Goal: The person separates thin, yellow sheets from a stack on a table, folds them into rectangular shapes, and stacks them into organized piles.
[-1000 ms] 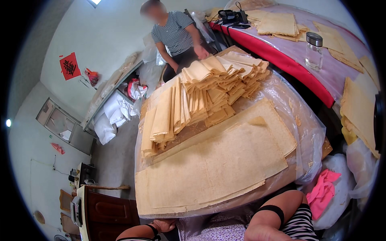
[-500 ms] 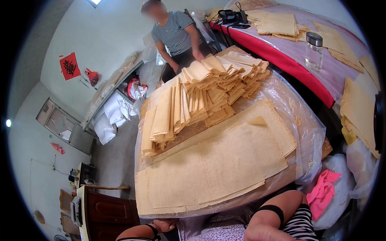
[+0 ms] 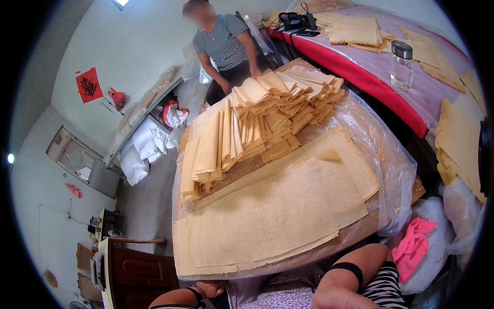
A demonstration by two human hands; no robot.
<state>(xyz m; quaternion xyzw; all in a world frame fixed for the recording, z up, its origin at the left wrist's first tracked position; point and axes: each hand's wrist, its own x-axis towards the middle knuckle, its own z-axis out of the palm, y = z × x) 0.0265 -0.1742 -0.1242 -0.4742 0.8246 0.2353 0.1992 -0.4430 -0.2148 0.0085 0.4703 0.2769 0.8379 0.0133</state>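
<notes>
My left hand (image 3: 210, 289) rests low at the near table edge, partly hidden, with its fingers hard to make out. My right forearm (image 3: 337, 286) is bent beside my body and runs out at the lower edge; the fingers of that hand do not show. Neither hand touches the sheets. Nearest to them lies a flat stack of thin, tan, fibrous sheets (image 3: 272, 221), with a small torn flap near its far right corner. Behind it, a heap of folded tan sheets (image 3: 226, 139) covers the far part of the table.
Clear plastic film (image 3: 396, 180) covers the table. Across it sits a person in a striped shirt (image 3: 226, 44), hands near the heap. On the right, a red-edged surface (image 3: 355, 82) carries more sheets and a glass bottle (image 3: 401, 67). A pink cloth (image 3: 414, 247) lies at near right.
</notes>
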